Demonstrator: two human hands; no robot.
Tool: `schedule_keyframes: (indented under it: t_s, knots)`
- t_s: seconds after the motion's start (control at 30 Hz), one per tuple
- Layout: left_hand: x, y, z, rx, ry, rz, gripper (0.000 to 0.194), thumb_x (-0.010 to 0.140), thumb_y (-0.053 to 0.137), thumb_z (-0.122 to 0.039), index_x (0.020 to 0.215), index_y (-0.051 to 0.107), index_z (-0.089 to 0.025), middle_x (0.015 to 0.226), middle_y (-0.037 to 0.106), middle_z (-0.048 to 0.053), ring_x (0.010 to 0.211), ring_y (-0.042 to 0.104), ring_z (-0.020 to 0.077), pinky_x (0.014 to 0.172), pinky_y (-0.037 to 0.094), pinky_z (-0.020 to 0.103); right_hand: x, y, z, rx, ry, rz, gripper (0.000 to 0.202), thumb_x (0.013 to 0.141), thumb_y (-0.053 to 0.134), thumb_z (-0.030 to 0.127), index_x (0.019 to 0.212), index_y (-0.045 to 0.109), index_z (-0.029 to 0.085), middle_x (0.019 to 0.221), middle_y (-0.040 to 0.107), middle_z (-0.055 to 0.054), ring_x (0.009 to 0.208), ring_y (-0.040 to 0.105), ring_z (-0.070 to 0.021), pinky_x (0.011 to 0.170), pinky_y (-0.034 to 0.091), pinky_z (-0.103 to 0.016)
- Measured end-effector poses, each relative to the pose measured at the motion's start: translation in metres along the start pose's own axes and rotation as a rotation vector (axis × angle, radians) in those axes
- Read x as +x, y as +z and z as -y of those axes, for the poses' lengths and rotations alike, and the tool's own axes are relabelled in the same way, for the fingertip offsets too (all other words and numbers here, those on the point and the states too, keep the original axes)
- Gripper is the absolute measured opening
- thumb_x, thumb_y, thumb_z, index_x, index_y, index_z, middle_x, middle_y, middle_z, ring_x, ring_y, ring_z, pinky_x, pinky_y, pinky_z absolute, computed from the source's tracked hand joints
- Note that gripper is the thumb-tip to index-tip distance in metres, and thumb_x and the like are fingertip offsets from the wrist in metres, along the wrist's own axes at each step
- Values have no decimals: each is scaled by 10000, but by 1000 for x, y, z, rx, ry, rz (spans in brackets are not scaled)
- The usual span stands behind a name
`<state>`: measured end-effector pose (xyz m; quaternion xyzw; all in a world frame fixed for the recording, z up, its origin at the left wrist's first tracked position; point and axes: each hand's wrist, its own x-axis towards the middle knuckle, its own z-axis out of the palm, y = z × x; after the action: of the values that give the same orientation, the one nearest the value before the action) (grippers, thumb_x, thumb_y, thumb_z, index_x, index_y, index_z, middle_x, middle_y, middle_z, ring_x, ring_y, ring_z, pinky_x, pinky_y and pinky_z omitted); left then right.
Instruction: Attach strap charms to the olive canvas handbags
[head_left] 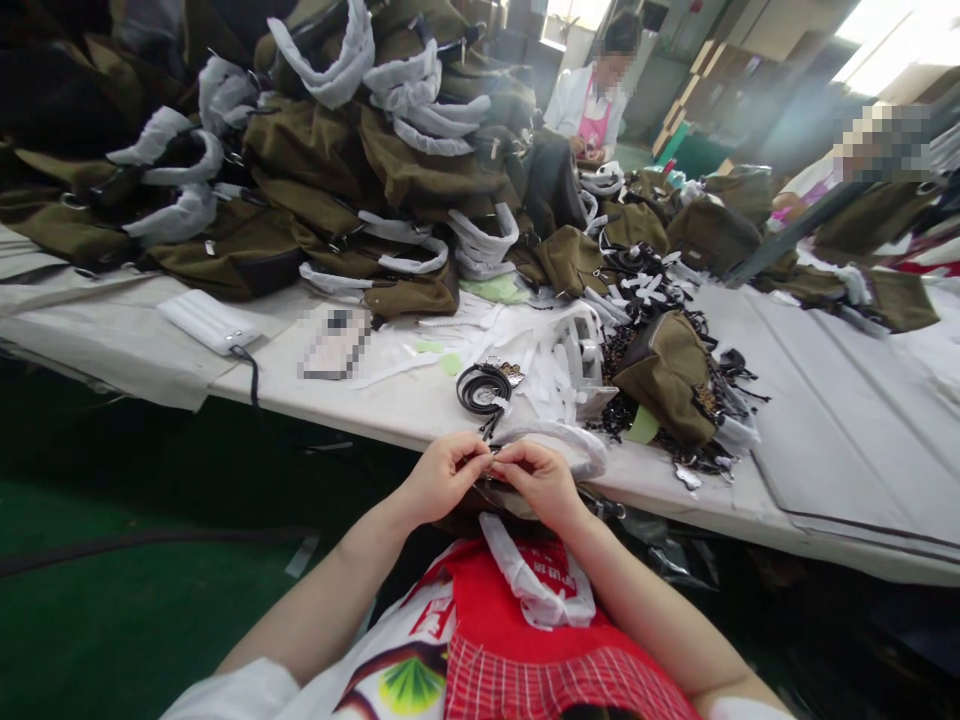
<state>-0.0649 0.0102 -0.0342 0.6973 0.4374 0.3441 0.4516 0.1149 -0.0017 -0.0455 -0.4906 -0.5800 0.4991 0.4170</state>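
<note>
An olive bag [504, 499] rests at the table's front edge against my body, mostly hidden by my hands. One of its handles, wrapped in white [525, 580], hangs over my red apron [517, 660]; another wrapped handle [592, 452] lies toward the table. My left hand [452, 478] is closed in a pinch at the bag's top. Fingertip to fingertip with it, my right hand [541, 484] pinches at the same spot. What they grip is too small to make out. Just beyond them lies a coiled black strap [484, 388] with a patterned tag [512, 373].
Piled olive bags [307, 150] with wrapped handles fill the table's back left. To the right, another bag [667, 375] lies on a heap of black straps [619, 365]. A phone [335, 343] and white power bank [208, 321] sit left. A co-worker [592, 105] stands behind.
</note>
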Motion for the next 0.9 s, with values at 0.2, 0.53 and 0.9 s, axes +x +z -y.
schedule_keyframes:
  t_s: [0.2,0.53,0.9]
  knots:
    - [4,4,4,-37,-16,-22,241,882,532,-284,704,633,-155,687,623,20,683,562,145,659,438,249,1,2,-6,-26,-12,-16,88,743,725,305,707,718,225,712,721,-21,648,655,-166,638,541,-276]
    - [1,19,8,-151,-80,-82,270,886,533,-352,717,613,-158,627,583,0,595,534,120,556,427,215,2,5,-13,60,36,-67,148,756,718,361,725,718,216,727,731,-31,668,678,-185,674,573,-309]
    - [80,-32,40,656,-442,-244,376,932,425,-430,893,674,-151,937,721,171,948,673,306,820,494,373,-51,-59,-1,-763,-12,232,222,723,720,233,943,739,242,930,746,-67,854,680,-260,805,521,-361]
